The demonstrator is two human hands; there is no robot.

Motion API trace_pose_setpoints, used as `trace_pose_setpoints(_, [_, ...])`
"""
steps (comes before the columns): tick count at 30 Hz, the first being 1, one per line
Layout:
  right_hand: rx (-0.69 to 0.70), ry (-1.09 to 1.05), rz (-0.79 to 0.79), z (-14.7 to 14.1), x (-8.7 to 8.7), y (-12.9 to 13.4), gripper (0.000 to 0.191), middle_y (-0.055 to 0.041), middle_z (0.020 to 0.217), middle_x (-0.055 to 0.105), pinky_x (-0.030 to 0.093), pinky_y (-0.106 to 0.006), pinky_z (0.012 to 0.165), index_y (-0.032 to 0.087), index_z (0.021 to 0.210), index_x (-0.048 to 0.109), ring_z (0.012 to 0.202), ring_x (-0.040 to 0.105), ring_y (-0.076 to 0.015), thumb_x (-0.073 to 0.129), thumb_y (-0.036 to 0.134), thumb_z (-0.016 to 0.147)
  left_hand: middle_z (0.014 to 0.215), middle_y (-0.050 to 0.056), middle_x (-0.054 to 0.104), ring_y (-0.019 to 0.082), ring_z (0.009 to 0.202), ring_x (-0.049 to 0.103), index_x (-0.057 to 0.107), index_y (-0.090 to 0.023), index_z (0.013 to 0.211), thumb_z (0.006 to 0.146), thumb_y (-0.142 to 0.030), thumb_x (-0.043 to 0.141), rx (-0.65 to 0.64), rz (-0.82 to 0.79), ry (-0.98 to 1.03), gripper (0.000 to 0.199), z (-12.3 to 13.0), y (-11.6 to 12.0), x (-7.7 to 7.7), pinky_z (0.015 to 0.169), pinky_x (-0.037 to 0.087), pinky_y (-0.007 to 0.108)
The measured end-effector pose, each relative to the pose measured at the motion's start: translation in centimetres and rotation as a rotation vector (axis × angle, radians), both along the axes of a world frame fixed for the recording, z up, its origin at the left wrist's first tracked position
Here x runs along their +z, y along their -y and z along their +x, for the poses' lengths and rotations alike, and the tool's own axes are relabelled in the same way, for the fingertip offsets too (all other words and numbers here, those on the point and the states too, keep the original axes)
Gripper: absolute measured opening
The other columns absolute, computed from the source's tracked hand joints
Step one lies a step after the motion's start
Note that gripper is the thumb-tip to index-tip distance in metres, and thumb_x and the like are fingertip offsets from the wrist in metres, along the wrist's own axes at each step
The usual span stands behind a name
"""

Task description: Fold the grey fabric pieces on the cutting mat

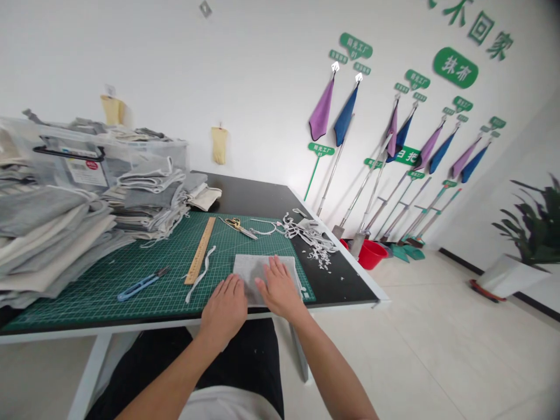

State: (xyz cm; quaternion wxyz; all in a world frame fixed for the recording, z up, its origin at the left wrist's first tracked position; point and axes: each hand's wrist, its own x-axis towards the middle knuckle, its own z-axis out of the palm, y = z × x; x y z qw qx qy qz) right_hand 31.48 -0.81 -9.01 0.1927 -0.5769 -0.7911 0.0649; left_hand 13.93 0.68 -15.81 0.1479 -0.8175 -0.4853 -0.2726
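Note:
A piece of grey cloth point(249, 265) lies flat on the green cutting mat point(166, 256) near the front edge of the table. My right hand point(278, 289) rests on it with the fingers stretched out. At the cloth's left edge is my left hand point(226, 300), its fingers lying forward and close together; it seems to touch the cloth's edge. A white fabric strip point(202, 274) and a wooden ruler point(200, 251) lie left of the cloth. Farther left sits a blue utility knife point(139, 286). Scissors with gold handles point(240, 228) lie behind the cloth.
Folded cloth stacks point(48, 233) crowd the left side, with a clear plastic bin point(144, 149) behind them. Fabric scraps point(310, 233) are heaped at the right near the table edge. Mops and a red bucket point(371, 255) stand by the wall.

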Motion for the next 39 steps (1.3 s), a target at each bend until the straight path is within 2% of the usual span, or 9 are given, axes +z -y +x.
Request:
trace_pose_setpoints(5, [0.326,-0.004,-0.107,-0.4,0.3,-0.2,0.051,-0.009,0.146,0.045,0.025,-0.044,0.114,0.019,0.137,0.05,0.139,0.034,-0.0232,0.03,0.047,0.099,0.124,0.02,0.063,0.028,0.121,0.056,0.062,-0.006,0.114,0.088,-0.021,0.04,-0.007,0.036,0.016,0.037,-0.2,0.2,-0.3,0.103,0.042,0.042])
trace_pose_setpoints(9, [0.042,0.018,-0.029,-0.8,0.2,0.5,0.059,-0.0193,0.15,0.035,0.021,-0.052,0.114,0.009,0.14,0.045,0.143,0.025,-0.0295,0.034,0.049,0.098,0.124,0.02,0.063,0.029,0.121,0.056,0.061,-0.006,0.114,0.087,-0.02,0.04,0.019,0.035,0.049,0.037,-0.2,0.4,-0.4,0.102,0.04,0.044])
trace_pose_setpoints(13, [0.318,0.027,-0.081,-1.2,0.1,0.9,0.056,-0.0121,0.149,0.039,0.023,-0.044,0.115,0.017,0.142,0.043,0.141,0.031,-0.0227,0.03,0.05,0.099,0.124,0.019,0.063,0.03,0.121,0.055,0.059,-0.007,0.117,0.086,-0.021,0.043,0.02,0.065,0.108,0.037,-0.3,0.7,-1.1,0.102,0.039,0.046])
trace_pose_setpoints(17, [-0.115,0.049,0.051,-1.6,-0.9,0.1,0.065,-0.0209,0.152,0.031,0.019,-0.051,0.115,0.006,0.14,0.044,0.144,0.02,-0.0315,0.03,0.052,0.097,0.123,0.02,0.063,0.035,0.121,0.053,0.056,-0.009,0.121,0.087,-0.044,0.051,0.014,0.167,0.178,0.049,-0.6,1.0,-3.0,0.102,0.036,0.05])
trace_pose_setpoints(20, [-0.205,0.076,-0.011,-2.7,-1.9,0.2,0.075,-0.0275,0.15,0.029,0.019,-0.054,0.114,-0.002,0.14,0.04,0.142,0.022,-0.0372,0.034,0.057,0.094,0.122,0.021,0.062,0.039,0.12,0.053,0.054,-0.009,0.125,0.081,-0.056,0.056,-0.006,0.257,0.18,0.064,-1.0,1.3,-5.3,0.102,0.035,0.054])
trace_pose_setpoints(27, [0.542,-0.063,-0.059,-5.3,0.9,3.8,0.063,-0.0149,0.153,0.032,0.022,-0.036,0.116,0.009,0.147,0.032,0.144,0.024,-0.0176,0.032,0.049,0.098,0.121,0.013,0.064,0.028,0.12,0.056,0.052,-0.019,0.13,0.086,-0.023,0.052,0.047,0.386,0.123,0.044,-2.1,1.1,-10.7,0.109,0.034,0.049])
trace_pose_setpoints(33, [-0.073,-0.042,0.105,-5.0,-1.0,1.3,0.078,-0.0253,0.153,0.022,0.013,-0.054,0.116,0.0,0.144,0.034,0.145,0.012,-0.0337,0.047,0.055,0.09,0.119,0.014,0.065,0.03,0.116,0.058,0.053,-0.023,0.125,0.081,-0.041,0.064,0.013,0.39,0.253,0.049,-2.3,0.2,-13.8,0.106,0.035,0.053])
trace_pose_setpoints(35, [-0.124,-0.022,0.054,-5.3,-1.7,1.3,0.074,-0.0289,0.15,0.028,0.016,-0.057,0.114,-0.002,0.141,0.038,0.143,0.019,-0.0373,0.043,0.053,0.092,0.119,0.014,0.065,0.03,0.117,0.058,0.054,-0.024,0.124,0.081,-0.04,0.064,0.024,0.379,0.261,0.047,-2.3,0.1,-14.2,0.105,0.035,0.052])
trace_pose_setpoints(39, [0.513,0.01,-0.06,-5.7,-0.1,3.3,0.058,-0.0148,0.149,0.04,0.024,-0.04,0.115,0.012,0.141,0.043,0.141,0.031,-0.0227,0.034,0.048,0.097,0.116,0.012,0.067,0.028,0.115,0.059,0.057,-0.023,0.121,0.083,-0.024,0.059,0.003,0.429,0.151,0.037,-2.7,0.2,-14.1,0.105,0.035,0.049])
